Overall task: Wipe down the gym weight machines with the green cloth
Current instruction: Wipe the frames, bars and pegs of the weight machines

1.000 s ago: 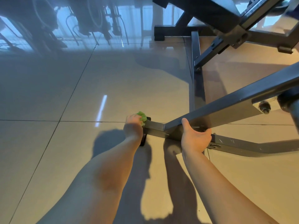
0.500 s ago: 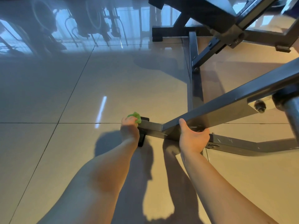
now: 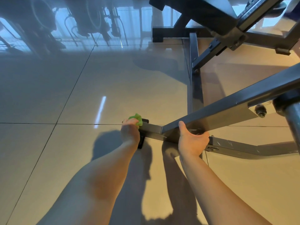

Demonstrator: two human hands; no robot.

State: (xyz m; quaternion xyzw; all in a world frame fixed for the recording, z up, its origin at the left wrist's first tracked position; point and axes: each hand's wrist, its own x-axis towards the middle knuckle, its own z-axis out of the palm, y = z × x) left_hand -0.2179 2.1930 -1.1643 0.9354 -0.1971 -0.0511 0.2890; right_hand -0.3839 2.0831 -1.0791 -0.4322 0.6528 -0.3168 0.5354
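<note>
A dark grey weight machine frame (image 3: 235,146) lies low over the tiled floor, with a slanted bar (image 3: 227,104) rising to the right. My left hand (image 3: 129,132) grips a bunched green cloth (image 3: 137,119) against the left end of the base bar, by its black end cap (image 3: 142,142). My right hand (image 3: 192,142) grips the frame where the slanted bar meets the base bar, thumb up on the slanted bar, fingers curled over the far side.
A long floor bar (image 3: 194,70) of the frame runs away from me to a black foot (image 3: 158,35). More machine struts (image 3: 227,34) cross the upper right. A chrome post (image 3: 293,125) stands at the right edge. Glossy floor tiles (image 3: 65,95) reflect other machines.
My left hand with the cloth has shifted slightly left along the bar's end. The right hand keeps its grip in the same place.
</note>
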